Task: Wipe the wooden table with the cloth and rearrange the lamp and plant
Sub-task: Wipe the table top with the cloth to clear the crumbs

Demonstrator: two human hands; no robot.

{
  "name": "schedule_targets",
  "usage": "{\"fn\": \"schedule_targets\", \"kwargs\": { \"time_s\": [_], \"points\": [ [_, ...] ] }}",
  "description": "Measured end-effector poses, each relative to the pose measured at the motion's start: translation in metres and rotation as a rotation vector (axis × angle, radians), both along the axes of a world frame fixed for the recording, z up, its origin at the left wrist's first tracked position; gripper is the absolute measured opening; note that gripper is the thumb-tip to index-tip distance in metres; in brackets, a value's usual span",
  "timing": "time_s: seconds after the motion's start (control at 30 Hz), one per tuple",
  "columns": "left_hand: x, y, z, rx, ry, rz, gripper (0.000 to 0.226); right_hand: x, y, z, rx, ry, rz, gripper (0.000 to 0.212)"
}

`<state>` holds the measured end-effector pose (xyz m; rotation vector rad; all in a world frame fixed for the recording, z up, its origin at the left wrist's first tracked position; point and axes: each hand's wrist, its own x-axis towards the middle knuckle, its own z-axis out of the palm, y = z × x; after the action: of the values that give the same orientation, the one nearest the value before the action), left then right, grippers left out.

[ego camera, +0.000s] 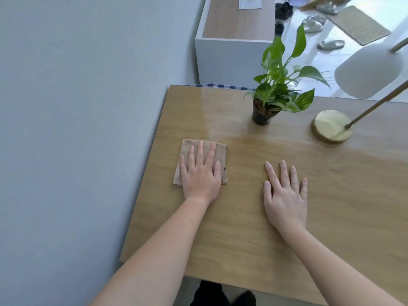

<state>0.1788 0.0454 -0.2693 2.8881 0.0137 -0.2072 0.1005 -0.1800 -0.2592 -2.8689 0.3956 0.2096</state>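
A folded beige cloth (218, 151) lies flat near the left edge of the wooden table (242, 228). My left hand (199, 171) presses down on it, palm flat and fingers spread. My right hand (286, 195) rests flat on the bare wood to the right, holding nothing. A green plant in a small black pot (262, 115) stands at the far middle of the table. To its right is the lamp, with a round brass base (331, 125), a slanted brass stem and a white shade (368, 71) above the far edge.
A grey wall (77, 129) runs along the table's left edge. Beyond the far edge stands a white cabinet (229, 54) with a wooden top. Sandals and a woven mat (357, 24) lie on the floor behind. A checked fabric strip shows at the far edge.
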Motion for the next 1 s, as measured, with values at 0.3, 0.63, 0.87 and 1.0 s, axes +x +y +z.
{"fn": "schedule_targets", "kwargs": {
  "time_s": [0.3, 0.63, 0.87, 1.0],
  "points": [
    [0.181, -0.044, -0.002, -0.009, -0.007, -0.035, 0.063, 0.006, -0.002, -0.013, -0.048, -0.028, -0.027, 0.060],
    [0.262, -0.068, -0.006, 0.012, -0.029, -0.046, 0.063, 0.011, -0.004, -0.016, -0.060, -0.028, -0.040, 0.063],
    [0.229, -0.063, -0.004, 0.024, -0.008, -0.080, 0.063, 0.010, -0.001, -0.011, -0.046, -0.019, -0.044, 0.062],
    [0.169, -0.065, -0.006, 0.017, -0.015, -0.090, 0.062, 0.011, 0.000, -0.007, -0.030, -0.024, -0.052, 0.061]
  ]
}}
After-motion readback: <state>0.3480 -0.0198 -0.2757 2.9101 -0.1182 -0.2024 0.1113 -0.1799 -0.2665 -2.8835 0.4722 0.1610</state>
